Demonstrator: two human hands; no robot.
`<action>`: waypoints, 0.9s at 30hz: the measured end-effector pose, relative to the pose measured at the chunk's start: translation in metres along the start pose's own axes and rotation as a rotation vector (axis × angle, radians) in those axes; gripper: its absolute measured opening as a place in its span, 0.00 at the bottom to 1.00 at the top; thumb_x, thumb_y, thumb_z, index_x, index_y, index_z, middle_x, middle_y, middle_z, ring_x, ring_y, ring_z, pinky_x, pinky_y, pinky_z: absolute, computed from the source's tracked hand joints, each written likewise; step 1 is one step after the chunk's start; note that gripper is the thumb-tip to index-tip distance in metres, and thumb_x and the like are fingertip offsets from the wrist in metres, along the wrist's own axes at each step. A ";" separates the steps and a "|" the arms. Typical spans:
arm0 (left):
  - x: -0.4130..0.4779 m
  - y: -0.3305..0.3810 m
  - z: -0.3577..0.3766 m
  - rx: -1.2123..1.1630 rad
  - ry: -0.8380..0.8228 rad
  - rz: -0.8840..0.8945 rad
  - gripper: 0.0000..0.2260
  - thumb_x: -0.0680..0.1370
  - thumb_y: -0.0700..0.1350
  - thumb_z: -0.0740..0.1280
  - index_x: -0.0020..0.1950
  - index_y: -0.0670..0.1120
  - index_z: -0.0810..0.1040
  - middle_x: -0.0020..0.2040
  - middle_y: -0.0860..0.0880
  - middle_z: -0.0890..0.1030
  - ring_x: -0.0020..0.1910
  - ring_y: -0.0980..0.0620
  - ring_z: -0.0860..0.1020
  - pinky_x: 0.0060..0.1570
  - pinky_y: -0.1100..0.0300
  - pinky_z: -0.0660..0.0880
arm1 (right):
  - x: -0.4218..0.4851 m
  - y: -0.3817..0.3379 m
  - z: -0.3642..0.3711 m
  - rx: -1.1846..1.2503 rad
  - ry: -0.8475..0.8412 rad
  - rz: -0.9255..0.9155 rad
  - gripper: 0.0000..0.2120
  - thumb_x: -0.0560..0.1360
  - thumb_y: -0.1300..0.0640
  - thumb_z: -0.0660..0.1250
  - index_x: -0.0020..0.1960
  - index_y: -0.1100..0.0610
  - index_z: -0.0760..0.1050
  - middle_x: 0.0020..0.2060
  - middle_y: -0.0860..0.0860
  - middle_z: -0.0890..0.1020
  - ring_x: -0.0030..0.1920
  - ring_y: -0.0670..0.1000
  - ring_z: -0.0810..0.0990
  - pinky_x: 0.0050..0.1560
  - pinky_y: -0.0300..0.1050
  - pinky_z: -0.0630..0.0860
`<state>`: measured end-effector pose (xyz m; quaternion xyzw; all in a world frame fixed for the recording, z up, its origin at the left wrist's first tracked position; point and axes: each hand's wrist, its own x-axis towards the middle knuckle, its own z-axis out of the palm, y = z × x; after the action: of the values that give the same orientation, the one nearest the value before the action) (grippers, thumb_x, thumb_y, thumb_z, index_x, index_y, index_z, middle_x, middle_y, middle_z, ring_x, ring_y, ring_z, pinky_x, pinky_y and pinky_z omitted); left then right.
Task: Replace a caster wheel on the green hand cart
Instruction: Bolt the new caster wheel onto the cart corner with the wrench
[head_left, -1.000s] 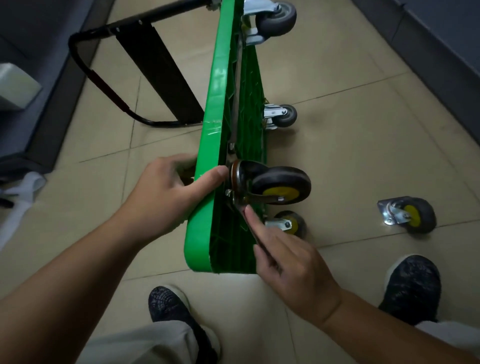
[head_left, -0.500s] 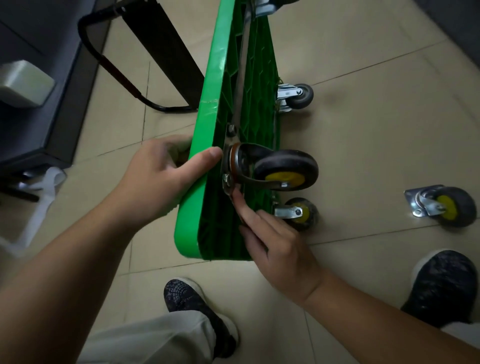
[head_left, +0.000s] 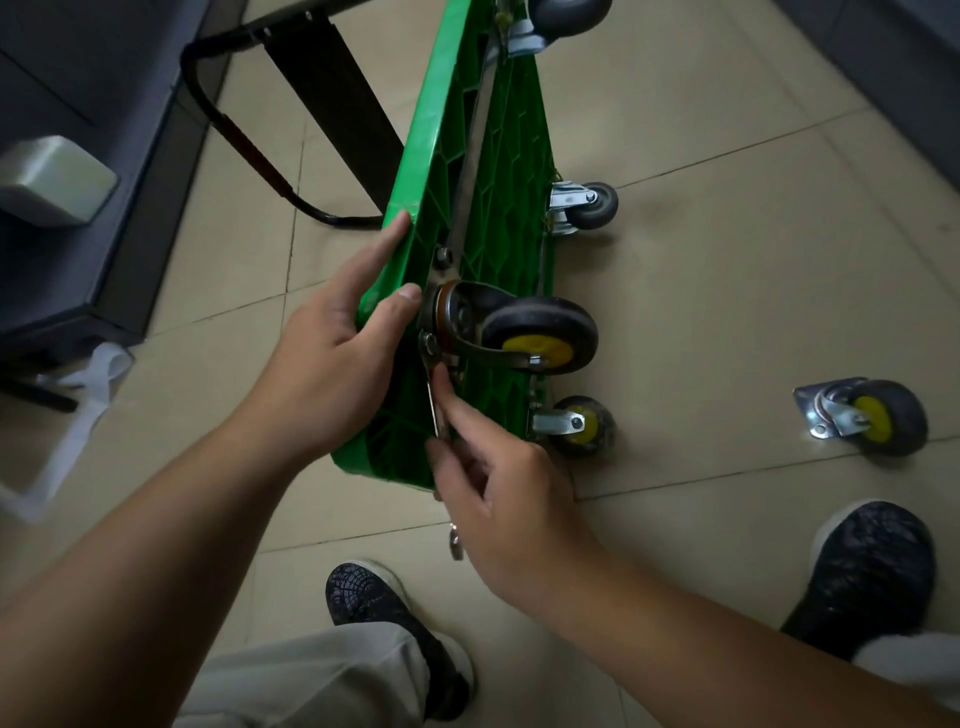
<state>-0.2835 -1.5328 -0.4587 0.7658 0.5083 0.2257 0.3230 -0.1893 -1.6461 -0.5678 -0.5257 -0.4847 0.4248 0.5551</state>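
We have the green hand cart tipped up on its long edge in the middle of the frame. Its ribbed underside faces right, and its folded black handle reaches out over the tiled floor toward the upper left. Our left hand grips the cart's near edge at centre frame. The thumb presses on the rim just beside the mounting plate, the index finger lies straight along the rim's outer face, and the rest of that hand goes out of sight behind the deck. The caster wheel, a black tyre on a yellow hub, sits with its plate against the underside just right of that thumb, its fork pointing right. Our right hand comes in from the lower right, and its fingers are closed in a pinch on the shank of a slim metal wrench. The wrench head sits on a nut at the plate's lower corner, and its tail end shows below the hand. A second nut shows at the plate's upper corner. Along the cart's floor-side edge we see a small grey caster farther up and a dusty yellow-hubbed caster just below the one we are working on. Part of another grey wheel is cut off at the top edge. A loose caster lies on the floor at right, well apart from the cart, its silver plate turned left. Our dark shoes stand at the bottom of the frame.
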 end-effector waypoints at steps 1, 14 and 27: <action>0.000 -0.001 0.000 -0.004 0.010 0.007 0.23 0.86 0.48 0.62 0.79 0.64 0.65 0.61 0.75 0.69 0.56 0.84 0.69 0.49 0.85 0.66 | -0.001 -0.006 0.003 0.056 -0.003 0.030 0.28 0.83 0.54 0.61 0.79 0.39 0.59 0.38 0.37 0.81 0.36 0.38 0.79 0.43 0.32 0.77; 0.003 -0.008 -0.006 -0.149 -0.020 0.002 0.23 0.84 0.41 0.65 0.78 0.57 0.71 0.61 0.70 0.78 0.61 0.68 0.79 0.56 0.74 0.74 | 0.035 -0.087 0.017 0.625 0.068 0.638 0.18 0.79 0.59 0.67 0.67 0.63 0.76 0.52 0.62 0.84 0.31 0.46 0.71 0.28 0.36 0.66; 0.003 -0.010 -0.009 -0.229 -0.051 -0.031 0.24 0.84 0.42 0.64 0.79 0.59 0.69 0.69 0.48 0.80 0.53 0.56 0.86 0.46 0.63 0.83 | -0.011 0.007 -0.018 -0.033 0.141 -0.140 0.28 0.82 0.57 0.64 0.79 0.46 0.63 0.36 0.43 0.76 0.35 0.38 0.76 0.41 0.39 0.79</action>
<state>-0.2950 -1.5252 -0.4598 0.7214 0.4823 0.2579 0.4247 -0.1731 -1.6597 -0.5754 -0.5282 -0.4872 0.3388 0.6073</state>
